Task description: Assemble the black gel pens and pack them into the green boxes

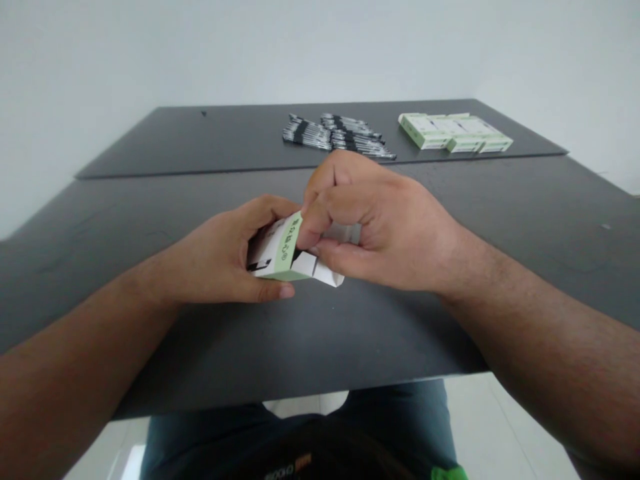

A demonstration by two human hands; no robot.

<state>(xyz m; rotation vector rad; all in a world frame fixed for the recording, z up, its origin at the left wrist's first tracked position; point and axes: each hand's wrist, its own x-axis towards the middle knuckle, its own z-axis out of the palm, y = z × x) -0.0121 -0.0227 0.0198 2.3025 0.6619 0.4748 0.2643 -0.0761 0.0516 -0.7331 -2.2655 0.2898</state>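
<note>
My left hand (225,257) is wrapped round a small white and green cardboard pen box (287,248), printed with dark characters and part of a pen picture. The box is held tilted above the table, its end facing right and opened. A white flap (327,272) sticks out from that end, low down. My right hand (385,227) is at the opening with fingers curled and pinched together, the fingertips touching the box's edge. Behind those fingers a pale piece shows; whatever they pinch is hidden.
Several bundles of clear pens with black parts (335,135) lie on the far dark table panel (200,143). To their right, several white and green boxes (455,132) lie side by side. A tiny dark bit (203,113) is at the far left. A seam crosses the table.
</note>
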